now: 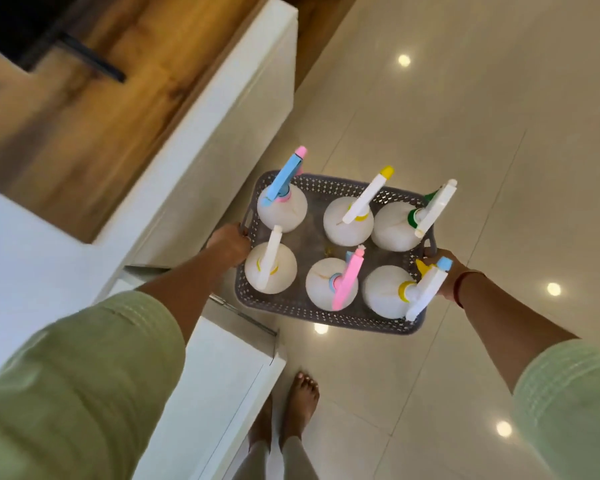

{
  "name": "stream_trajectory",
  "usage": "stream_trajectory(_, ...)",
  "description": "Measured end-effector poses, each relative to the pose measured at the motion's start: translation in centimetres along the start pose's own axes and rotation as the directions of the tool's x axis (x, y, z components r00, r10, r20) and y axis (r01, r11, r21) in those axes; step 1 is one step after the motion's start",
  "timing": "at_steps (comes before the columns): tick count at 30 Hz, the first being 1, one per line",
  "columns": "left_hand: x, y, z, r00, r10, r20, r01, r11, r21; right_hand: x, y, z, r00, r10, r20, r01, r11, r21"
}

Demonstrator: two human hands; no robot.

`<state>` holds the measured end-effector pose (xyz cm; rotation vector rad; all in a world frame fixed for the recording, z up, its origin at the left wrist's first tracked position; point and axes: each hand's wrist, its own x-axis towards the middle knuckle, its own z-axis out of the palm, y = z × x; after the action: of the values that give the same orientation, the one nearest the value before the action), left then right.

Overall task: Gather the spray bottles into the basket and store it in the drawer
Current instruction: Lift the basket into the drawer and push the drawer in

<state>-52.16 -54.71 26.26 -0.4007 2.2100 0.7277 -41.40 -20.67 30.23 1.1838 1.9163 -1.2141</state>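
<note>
A grey perforated plastic basket [321, 311] hangs in the air above the tiled floor, held level. Several white round spray bottles stand upright in it in two rows, among them one with a blue and pink head [282, 209], one with a pink head [331, 284] and one with a green collar [397, 226]. My left hand [228, 244] grips the basket's left handle. My right hand [444, 275] grips the right handle, partly hidden behind a bottle's white trigger head. A white drawer front [229, 372] stands out from the cabinet, just below and left of the basket.
A white cabinet [201, 174] with a wooden top [84, 126] runs along the left. A dark object [32, 32] sits at the top left of it. Glossy beige floor tiles [465, 150] spread to the right. My bare feet [300, 407] stand beside the drawer.
</note>
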Motion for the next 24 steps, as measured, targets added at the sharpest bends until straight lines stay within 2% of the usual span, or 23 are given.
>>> stream_trajectory(4,-5.3,-1.4,-3.9,1.000,-0.023,-0.002,0.022,0.996,-0.086,-4.3,-4.3,-0.9,0.998,0.024,0.054,-0.027,0.998,0.055)
stream_trajectory(8,-9.6,-4.3,-6.5,0.995,-0.092,-0.050,0.079,0.975,-0.209,-8.4,-7.7,0.6,0.995,-0.074,0.074,0.079,0.994,-0.074)
stream_trajectory(10,-11.4,-6.3,-7.4,0.987,-0.142,-0.076,0.117,0.956,-0.269,-9.6,-8.8,1.9,0.994,-0.079,0.080,0.087,0.990,-0.108)
stream_trajectory(13,-14.9,-10.3,-8.5,0.970,-0.217,-0.111,0.167,0.924,-0.345,-11.8,-10.6,4.8,0.989,-0.064,0.133,0.095,0.964,-0.247)
stream_trajectory(15,-17.5,-12.6,-8.7,0.952,-0.278,-0.130,0.205,0.891,-0.406,-12.9,-11.4,6.8,0.987,-0.098,0.130,0.134,0.944,-0.301)
stream_trajectory(18,-21.2,-17.2,-8.4,0.912,-0.382,-0.149,0.256,0.815,-0.520,-14.9,-12.2,10.9,0.960,-0.150,0.236,0.241,0.872,-0.426)
stream_trajectory(24,-27.0,-25.5,-6.0,0.861,-0.501,-0.084,0.308,0.646,-0.698,-18.4,-11.4,18.0,0.926,-0.180,0.333,0.349,0.743,-0.570)
